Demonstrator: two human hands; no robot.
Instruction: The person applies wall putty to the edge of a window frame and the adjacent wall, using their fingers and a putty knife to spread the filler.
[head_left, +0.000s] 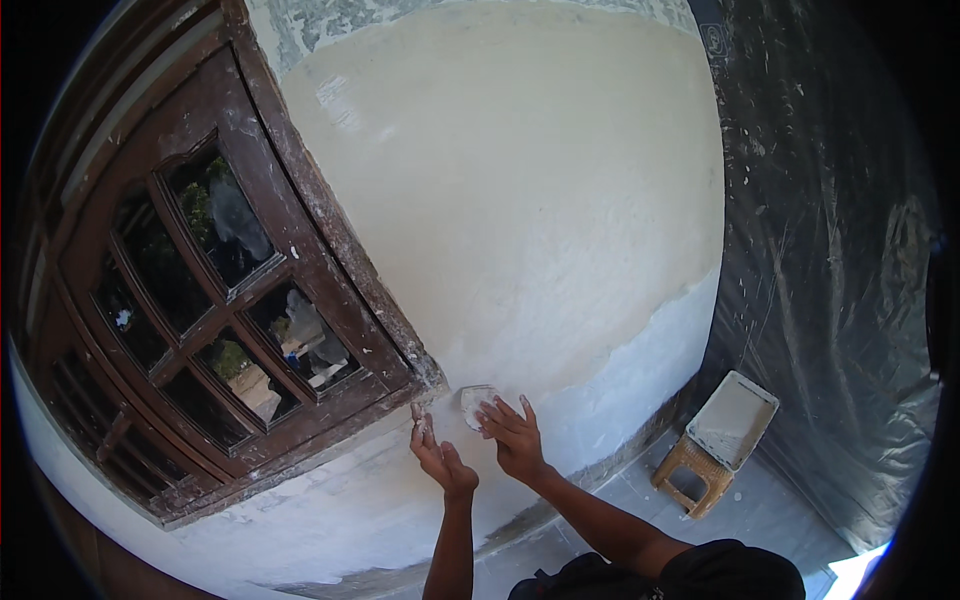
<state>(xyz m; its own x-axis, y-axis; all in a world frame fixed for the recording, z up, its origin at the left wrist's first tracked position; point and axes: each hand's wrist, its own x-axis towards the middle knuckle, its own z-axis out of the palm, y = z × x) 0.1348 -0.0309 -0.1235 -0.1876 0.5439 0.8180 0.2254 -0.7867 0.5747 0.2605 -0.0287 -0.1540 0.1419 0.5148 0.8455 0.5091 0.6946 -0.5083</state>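
A person's right hand (516, 437) grips a white-smeared scraper (473, 407) under its fingers at the wall (520, 200); whether the left hand (443, 467), alongside, grasps anything cannot be told. Near the window frame (402, 352) above the left hand, flat, even pressure would likely serve best.

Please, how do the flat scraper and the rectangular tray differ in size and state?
The flat scraper is under the right hand, at the wall; the rectangular tray seems to rest on the stool, unheld. The scraper looks smaller and rimless; the tray is larger, with raised sides. Both show pale material.
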